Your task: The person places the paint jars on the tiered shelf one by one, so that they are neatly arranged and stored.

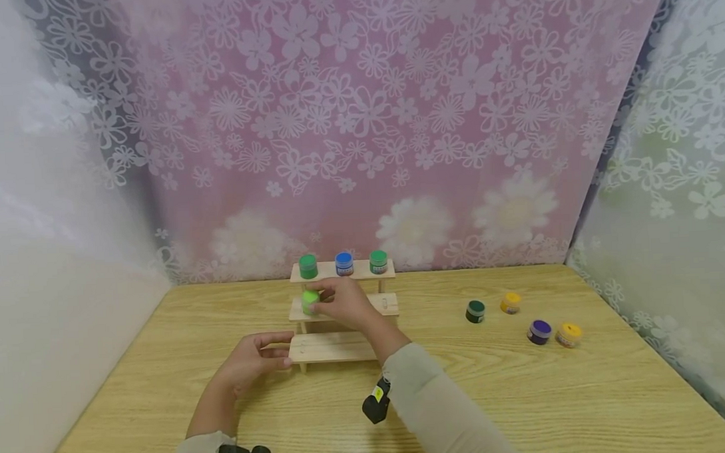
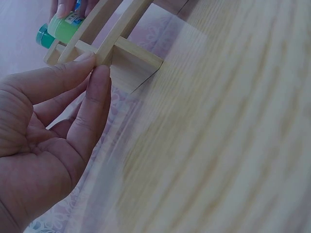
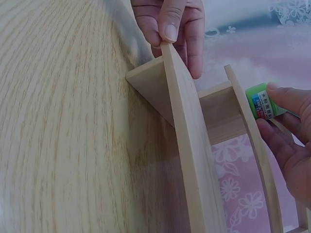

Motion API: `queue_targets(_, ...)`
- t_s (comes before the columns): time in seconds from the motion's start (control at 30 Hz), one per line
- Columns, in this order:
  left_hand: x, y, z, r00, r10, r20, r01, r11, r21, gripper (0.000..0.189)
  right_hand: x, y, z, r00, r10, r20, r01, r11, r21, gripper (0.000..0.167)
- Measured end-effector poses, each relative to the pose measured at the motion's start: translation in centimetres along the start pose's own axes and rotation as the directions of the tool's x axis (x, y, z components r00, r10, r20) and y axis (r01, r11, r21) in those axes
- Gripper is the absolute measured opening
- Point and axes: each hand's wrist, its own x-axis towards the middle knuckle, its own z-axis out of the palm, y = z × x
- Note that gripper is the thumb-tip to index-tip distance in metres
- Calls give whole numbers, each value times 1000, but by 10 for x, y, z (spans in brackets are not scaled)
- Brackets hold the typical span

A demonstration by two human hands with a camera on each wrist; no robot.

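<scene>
A small wooden three-step rack point(image 1: 337, 347) stands on the table. My left hand point(image 1: 251, 361) pinches the left end of its lowest step between thumb and fingers, seen close up in the left wrist view. With my right hand point(image 1: 345, 306) I grip a light green paint jar point(image 1: 309, 302) at the left end of the middle step; its label point(image 3: 263, 104) shows in the right wrist view. The jar's base is at the step's surface. On the top step sit a green jar point(image 1: 308, 266), a blue jar point(image 1: 344, 264) and another green jar point(image 1: 378, 262).
To the right on the table point(image 1: 464, 396) stand a dark green jar point(image 1: 475, 311), a purple jar point(image 1: 539, 332), a yellow jar point(image 1: 510, 303) and another yellow jar point(image 1: 569, 335). A flowered curtain point(image 1: 395, 119) hangs behind the table.
</scene>
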Motion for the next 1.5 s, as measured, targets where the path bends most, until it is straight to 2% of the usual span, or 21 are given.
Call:
queue_targets(0.4, -2, 2, 1, 1000, 3, 15, -3, 1000, -7, 62, -1, 3, 3, 1000, 2, 1, -2, 1000, 24, 41)
queue_targets(0.73, -1, 1, 2, 1000, -7, 1, 7, 1000, 0, 62, -14, 2, -2, 992, 32, -121, -23, 997, 77, 32)
queue_targets(1.07, -2, 2, 2, 1000, 3, -2, -3, 1000, 8, 62, -28, 6, -15, 986, -7, -168, 30, 990, 135, 24)
queue_targets(1.5, -4, 6, 2, 1000, 13, 20, -13, 1000, -12, 62, -47, 13, -31, 979, -73, -190, 111, 974, 198, 27)
